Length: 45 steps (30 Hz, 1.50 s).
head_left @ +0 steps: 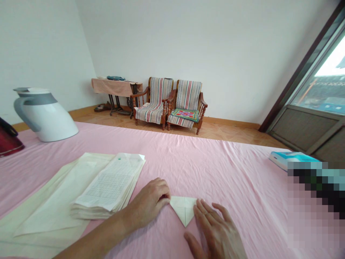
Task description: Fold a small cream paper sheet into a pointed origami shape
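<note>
A small folded piece of paper (183,209), pale and triangular, lies on the pink tablecloth (205,162) with one point toward me. Pinching its left corner is my left hand (151,199), its fingers curled together. My right hand (215,226) rests over the right edge of the paper with fingers stretched out and the thumb apart, palm down. Crease lines show across the paper's middle. To the left of my left hand sits a thick stack of lined paper sheets (113,183), partly on larger pale sheets (54,201).
A white and grey jug (54,118) stands at the back left beside a red container (9,140). On the right is a blue and white tissue pack (292,158), next to a blurred-out patch. Two wooden chairs (187,104) stand by the far wall.
</note>
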Each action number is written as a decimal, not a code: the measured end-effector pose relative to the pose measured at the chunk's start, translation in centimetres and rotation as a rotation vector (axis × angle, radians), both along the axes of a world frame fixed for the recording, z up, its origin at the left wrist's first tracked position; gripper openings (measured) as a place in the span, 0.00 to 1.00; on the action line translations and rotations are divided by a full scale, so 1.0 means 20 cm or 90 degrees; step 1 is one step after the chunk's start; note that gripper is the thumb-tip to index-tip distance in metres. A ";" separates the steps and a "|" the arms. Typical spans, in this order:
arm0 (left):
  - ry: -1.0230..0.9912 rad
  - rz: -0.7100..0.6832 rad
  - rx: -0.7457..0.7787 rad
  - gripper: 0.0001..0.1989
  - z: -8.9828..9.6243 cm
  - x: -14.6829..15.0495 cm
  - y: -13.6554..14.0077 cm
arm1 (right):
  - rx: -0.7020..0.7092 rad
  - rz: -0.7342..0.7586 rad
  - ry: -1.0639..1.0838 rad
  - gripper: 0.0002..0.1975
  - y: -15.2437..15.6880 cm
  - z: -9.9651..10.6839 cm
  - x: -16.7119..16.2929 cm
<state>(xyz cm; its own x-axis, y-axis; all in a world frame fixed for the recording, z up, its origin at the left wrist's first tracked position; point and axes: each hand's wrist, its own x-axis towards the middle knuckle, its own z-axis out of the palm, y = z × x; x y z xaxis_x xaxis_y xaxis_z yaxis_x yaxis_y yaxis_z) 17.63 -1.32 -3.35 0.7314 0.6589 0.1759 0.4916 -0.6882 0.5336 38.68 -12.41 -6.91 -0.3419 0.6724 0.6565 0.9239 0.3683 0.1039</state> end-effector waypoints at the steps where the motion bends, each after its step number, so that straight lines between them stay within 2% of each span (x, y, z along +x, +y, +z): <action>1: -0.008 0.007 -0.009 0.07 0.00 0.00 0.00 | -0.001 0.000 -0.001 0.17 0.00 0.00 0.00; 24: -0.015 0.085 -0.018 0.08 -0.02 0.04 -0.01 | 0.010 0.006 -0.013 0.17 0.01 -0.01 0.00; 30: 0.014 0.079 0.059 0.10 -0.04 0.04 -0.04 | 0.006 0.003 -0.012 0.17 0.00 0.00 0.01; 36: 0.088 0.009 0.174 0.12 -0.04 0.03 -0.10 | 0.002 0.003 -0.013 0.17 0.00 0.01 -0.01; 45: 0.134 -0.016 0.186 0.08 -0.02 -0.01 -0.19 | 0.002 0.023 -0.007 0.14 0.01 0.01 0.00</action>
